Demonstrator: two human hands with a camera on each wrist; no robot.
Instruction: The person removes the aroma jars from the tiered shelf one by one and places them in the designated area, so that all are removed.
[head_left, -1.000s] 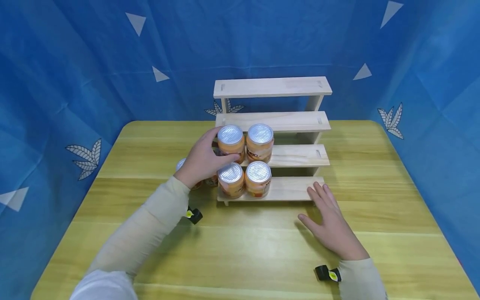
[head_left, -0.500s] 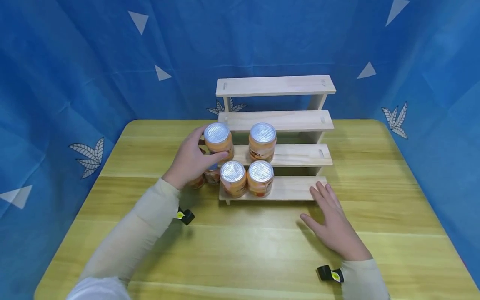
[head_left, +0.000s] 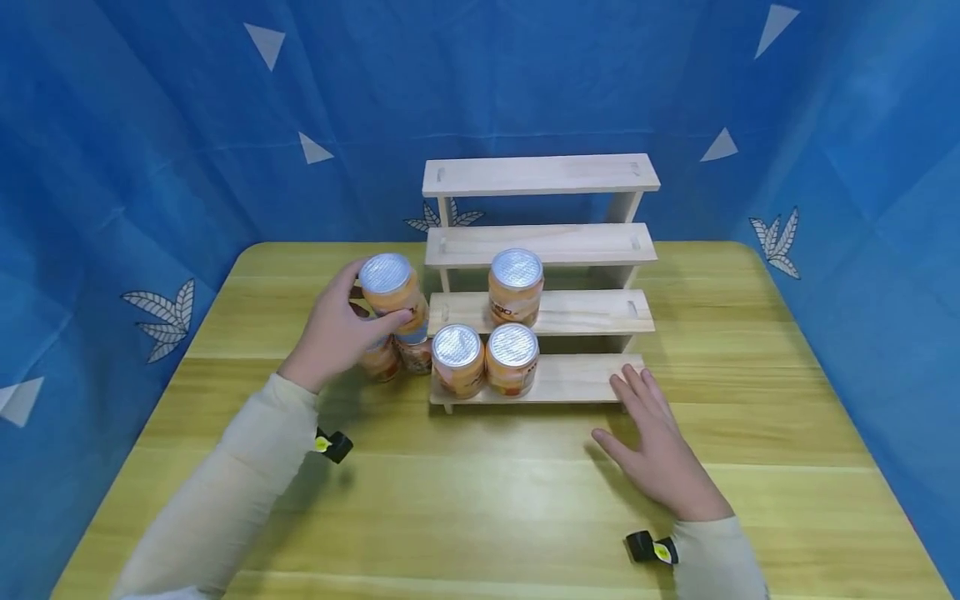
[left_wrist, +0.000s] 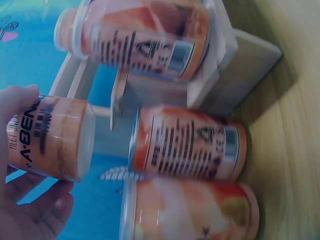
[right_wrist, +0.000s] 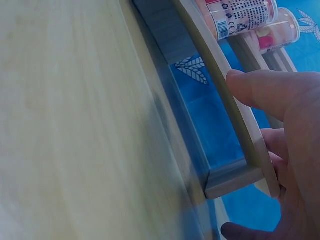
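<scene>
My left hand (head_left: 330, 329) grips an orange-labelled can (head_left: 395, 292) with a silver lid, raised just left of the stepped wooden rack (head_left: 581, 377). Below it two similar cans stand on the table, one a can (head_left: 416, 357) beside the rack, the other a can (head_left: 381, 360) partly hidden by the hand. In the left wrist view thumb and fingers wrap the held can (left_wrist: 57, 137). On the lowest step sit a can (head_left: 458, 362) and a can (head_left: 513, 361); a can (head_left: 516, 287) stands one step higher. My right hand (head_left: 656, 450) lies by the rack's front right corner, fingers extended.
The upper step (head_left: 540, 244) and top step (head_left: 540, 173) of the rack rise toward the back. A light wooden table (head_left: 480, 500) carries everything. Blue printed cloth (head_left: 480, 75) hangs behind and at both sides.
The left hand has carried its can off the second step, leftward past the rack's edge and over the two table cans. The right hand has stayed at the rack's corner.
</scene>
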